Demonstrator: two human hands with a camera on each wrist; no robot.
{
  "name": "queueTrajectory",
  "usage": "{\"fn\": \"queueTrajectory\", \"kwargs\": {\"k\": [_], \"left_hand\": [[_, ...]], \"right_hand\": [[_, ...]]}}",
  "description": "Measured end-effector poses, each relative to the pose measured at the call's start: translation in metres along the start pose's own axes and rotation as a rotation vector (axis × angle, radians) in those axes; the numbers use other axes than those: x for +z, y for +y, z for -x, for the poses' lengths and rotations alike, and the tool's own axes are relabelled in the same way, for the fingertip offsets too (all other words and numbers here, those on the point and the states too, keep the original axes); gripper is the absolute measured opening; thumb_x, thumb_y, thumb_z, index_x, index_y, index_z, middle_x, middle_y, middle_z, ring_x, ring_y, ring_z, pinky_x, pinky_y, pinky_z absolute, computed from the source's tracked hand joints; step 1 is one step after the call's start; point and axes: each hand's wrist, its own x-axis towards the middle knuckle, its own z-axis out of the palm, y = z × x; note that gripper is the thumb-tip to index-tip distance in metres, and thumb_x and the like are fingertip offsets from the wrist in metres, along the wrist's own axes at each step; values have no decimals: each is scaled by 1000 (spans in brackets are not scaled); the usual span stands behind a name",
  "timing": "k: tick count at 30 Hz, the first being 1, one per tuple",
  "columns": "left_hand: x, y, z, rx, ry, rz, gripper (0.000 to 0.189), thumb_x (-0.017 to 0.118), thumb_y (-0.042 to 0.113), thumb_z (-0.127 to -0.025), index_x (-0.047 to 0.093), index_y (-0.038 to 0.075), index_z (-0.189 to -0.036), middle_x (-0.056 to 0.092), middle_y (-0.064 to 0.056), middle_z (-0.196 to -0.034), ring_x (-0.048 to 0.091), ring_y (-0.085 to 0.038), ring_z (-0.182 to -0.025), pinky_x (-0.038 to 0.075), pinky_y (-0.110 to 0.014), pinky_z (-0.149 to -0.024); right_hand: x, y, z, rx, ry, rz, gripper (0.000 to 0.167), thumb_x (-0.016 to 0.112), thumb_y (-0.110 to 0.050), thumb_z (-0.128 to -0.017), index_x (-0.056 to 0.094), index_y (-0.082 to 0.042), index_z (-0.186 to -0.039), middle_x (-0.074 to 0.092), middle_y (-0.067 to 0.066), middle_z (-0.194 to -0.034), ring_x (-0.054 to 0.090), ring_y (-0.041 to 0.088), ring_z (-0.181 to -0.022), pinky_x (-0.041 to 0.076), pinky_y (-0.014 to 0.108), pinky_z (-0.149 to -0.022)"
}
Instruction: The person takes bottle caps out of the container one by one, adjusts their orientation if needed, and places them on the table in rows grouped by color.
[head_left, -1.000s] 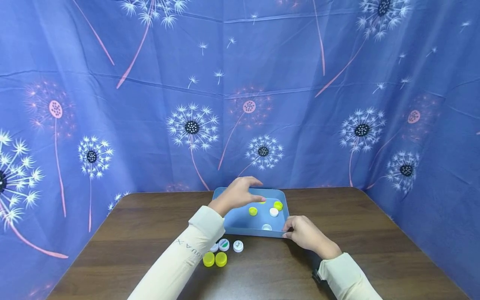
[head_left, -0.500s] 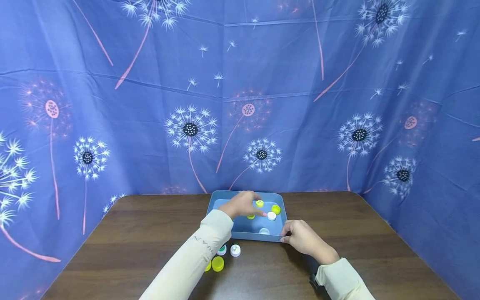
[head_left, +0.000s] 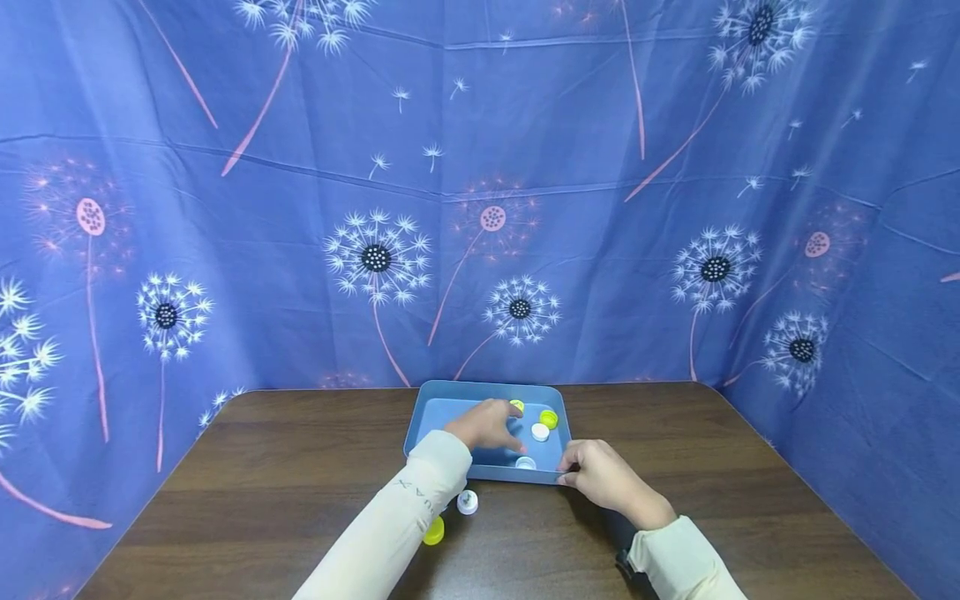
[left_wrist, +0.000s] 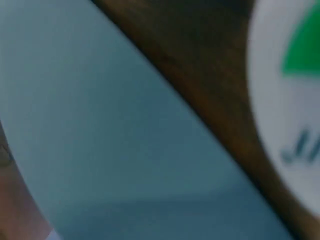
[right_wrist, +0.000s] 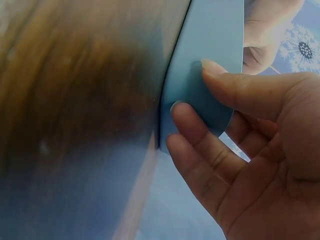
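A blue tray [head_left: 435, 421] holds several bottle caps. My left hand [head_left: 489, 425] reaches down inside it, thumb and fingers spread apart. Its thumb tip comes close to a translucent whitish cap [head_left: 525, 462] by the front wall. Beyond the fingers lie a white cap [head_left: 540, 432], a yellow cap [head_left: 549, 418] and another yellow cap [head_left: 517, 407]. At the tray's near right corner, my right hand [head_left: 611, 485] pinches the wall. The right wrist view shows its thumb and fingers on the tray wall [right_wrist: 215, 30], with part of the left hand [right_wrist: 260, 35] behind.
In front of the tray, a white cap [head_left: 467, 502] and a yellow cap [head_left: 434, 531] lie on the brown wooden table [head_left: 300, 467], partly beside my left sleeve [head_left: 397, 521]. A printed blue cloth [head_left: 600, 333] hangs behind. The left wrist view shows a white cap with green print [left_wrist: 290, 100] close up.
My left hand has lowered into the tray and moved toward its near side, now hiding one yellow cap there. The right hand keeps its grip on the corner. The left sleeve covers more table caps.
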Motion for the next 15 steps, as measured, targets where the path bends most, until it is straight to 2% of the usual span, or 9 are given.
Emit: {"fn": "queueTrajectory", "kwargs": {"k": [10, 15], "left_hand": [[7, 2, -2, 13, 21, -65, 58, 87, 31, -76, 68, 16, -128, 67, 2, -126, 59, -17, -121, 46, -32, -104], [8, 2, -3, 33, 23, -93, 49, 86, 18, -76, 71, 14, -123, 70, 3, -119, 61, -16, -117, 47, -31, -101]], "right_hand": [[-1, -3, 0, 9, 2, 7, 17, 79, 1, -78, 74, -14, -73, 60, -15, -70, 51, 0, -67, 48, 23, -63], [0, -2, 1, -1, 9, 7, 17, 80, 1, -77, 74, -14, -72, 59, -16, -70, 51, 0, -67, 48, 24, -63]]}}
